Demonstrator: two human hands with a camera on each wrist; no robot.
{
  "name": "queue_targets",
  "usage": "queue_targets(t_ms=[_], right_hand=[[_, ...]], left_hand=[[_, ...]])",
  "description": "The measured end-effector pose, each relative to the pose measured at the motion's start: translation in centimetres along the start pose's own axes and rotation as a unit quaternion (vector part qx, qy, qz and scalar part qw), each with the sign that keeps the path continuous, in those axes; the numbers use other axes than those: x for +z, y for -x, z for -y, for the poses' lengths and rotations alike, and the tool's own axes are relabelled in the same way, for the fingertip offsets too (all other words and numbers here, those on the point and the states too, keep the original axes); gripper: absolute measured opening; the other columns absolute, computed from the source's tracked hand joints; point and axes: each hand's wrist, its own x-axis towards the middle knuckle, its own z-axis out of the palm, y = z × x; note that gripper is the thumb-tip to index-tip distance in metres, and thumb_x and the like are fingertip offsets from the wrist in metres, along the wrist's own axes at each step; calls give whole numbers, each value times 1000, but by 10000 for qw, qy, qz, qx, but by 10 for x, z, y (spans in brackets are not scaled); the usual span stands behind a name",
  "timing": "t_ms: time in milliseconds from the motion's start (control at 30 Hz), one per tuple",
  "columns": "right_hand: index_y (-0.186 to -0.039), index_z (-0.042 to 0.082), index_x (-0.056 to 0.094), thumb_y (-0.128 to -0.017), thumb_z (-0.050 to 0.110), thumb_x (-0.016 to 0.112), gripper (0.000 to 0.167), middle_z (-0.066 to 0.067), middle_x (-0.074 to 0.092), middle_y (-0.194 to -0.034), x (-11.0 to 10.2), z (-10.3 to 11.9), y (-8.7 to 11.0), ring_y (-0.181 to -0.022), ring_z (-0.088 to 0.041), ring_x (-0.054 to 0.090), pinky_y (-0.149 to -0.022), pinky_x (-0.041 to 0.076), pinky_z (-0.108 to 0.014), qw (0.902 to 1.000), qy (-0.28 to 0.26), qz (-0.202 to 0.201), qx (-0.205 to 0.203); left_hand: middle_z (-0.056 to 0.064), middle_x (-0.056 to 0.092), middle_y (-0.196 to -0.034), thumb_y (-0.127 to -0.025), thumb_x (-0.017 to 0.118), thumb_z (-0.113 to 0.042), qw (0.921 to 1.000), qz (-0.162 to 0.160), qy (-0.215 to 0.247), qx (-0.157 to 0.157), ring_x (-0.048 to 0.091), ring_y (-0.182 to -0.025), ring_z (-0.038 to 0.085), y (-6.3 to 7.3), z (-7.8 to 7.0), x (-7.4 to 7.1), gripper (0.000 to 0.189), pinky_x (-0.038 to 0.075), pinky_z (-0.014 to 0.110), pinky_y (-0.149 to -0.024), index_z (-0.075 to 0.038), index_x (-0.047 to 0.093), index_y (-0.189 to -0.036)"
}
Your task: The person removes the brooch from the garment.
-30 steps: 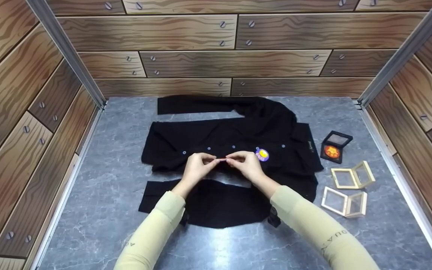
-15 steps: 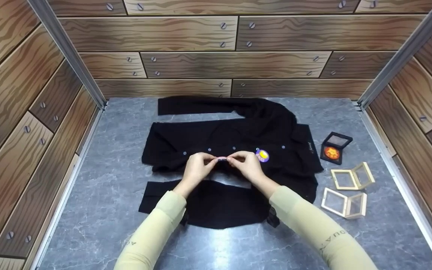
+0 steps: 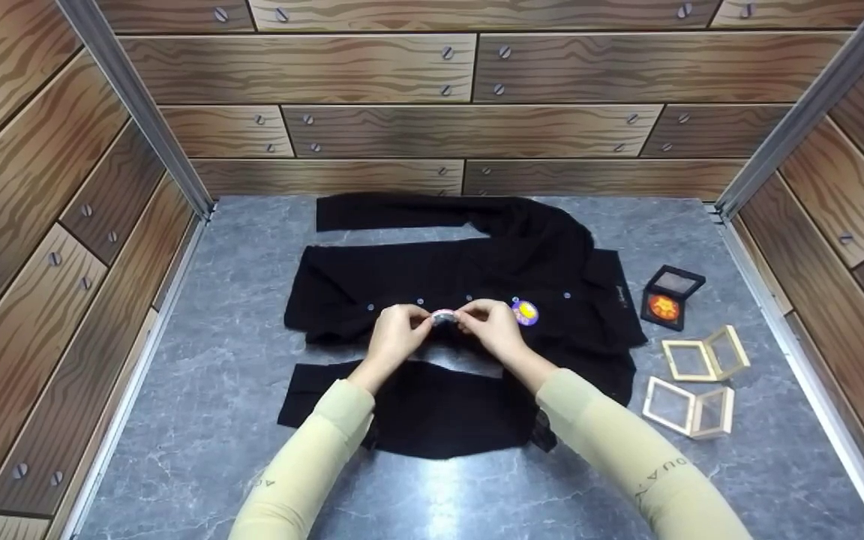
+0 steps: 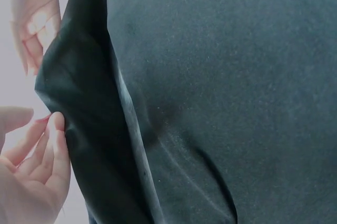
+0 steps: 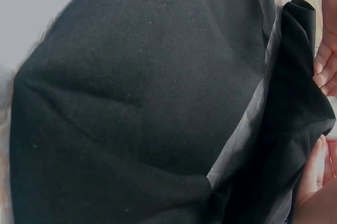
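Note:
A black button-up shirt (image 3: pixel 432 274) lies spread on the grey table, its sleeves out to the left. Over its front, my left hand (image 3: pixel 394 334) and right hand (image 3: pixel 499 330) pinch opposite sides of a small round pin badge (image 3: pixel 445 317), thumbs and fingertips at its rim. Its silvery back shows, with a reddish edge. To the right of my right fingers, a purple and yellow badge (image 3: pixel 525 313) lies on the shirt beside a button. The left wrist view shows my left hand (image 4: pixel 39 174) at the edge of the black cloth (image 4: pixel 84 108).
At the right stand a black hinged case (image 3: pixel 670 296) with an orange badge in it and two cream hinged frames (image 3: pixel 691 357), (image 3: pixel 679 405), opened out. Wood-patterned walls (image 3: pixel 372 67) enclose the table (image 3: pixel 199 450) at the back and sides.
The badge between my hands has tilted from nearly edge-on, so that more of its silvery back shows. Both hands stay in almost the same place.

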Motion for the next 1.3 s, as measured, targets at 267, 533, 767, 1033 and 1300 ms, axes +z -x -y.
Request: queue_targets(t_ms=[267, 533, 767, 1033, 1300], right_hand=[[-96, -13, 76, -94, 0, 75, 14, -18, 78, -80, 0, 0, -3, -62, -2, 65, -61, 54, -13, 9992, 379, -30, 81], [-97, -12, 77, -93, 0, 75, 12, -16, 79, -82, 2, 2, -2, -63, 1, 63, -62, 53, -12, 9985, 521, 28, 170], [-100, -14, 76, -95, -1, 73, 14, -25, 79, -91, 2, -2, -3, -70, -6, 71, -67, 61, -18, 9989, 435, 106, 138], [-102, -16, 74, -94, -5, 72, 14, -29, 78, -95, 2, -1, -1, -70, -7, 72, -65, 57, -13, 9993, 352, 75, 55], [-99, -13, 74, -94, -6, 73, 9, -23, 78, -87, 1, -4, -2, -65, 3, 63, -64, 52, -12, 9984, 547, 144, -94]], left_hand=[[5, 83, -88, -94, 79, -15, 9996, 130, -176, 153, 77, -78, 18, -2, -3, 0, 10, 62, 34, -73, -6, 83, -96], [2, 81, -82, -94, 79, -16, 9959, 107, -733, 527, 74, -72, 19, -3, -4, 1, 10, 61, 39, -70, -10, 82, -88], [4, 83, -90, -95, 79, -16, 9976, 20, -495, 488, 76, -80, 21, -2, -2, 2, 8, 62, 40, -76, -8, 83, -94], [6, 83, -90, -95, 80, -14, 9987, -41, -226, 464, 76, -82, 21, -3, 2, 5, 8, 62, 41, -78, -7, 83, -94], [8, 83, -98, -95, 79, -13, 9987, 70, -272, 431, 79, -94, 27, -3, 0, 3, 8, 62, 44, -85, -5, 83, -97]])
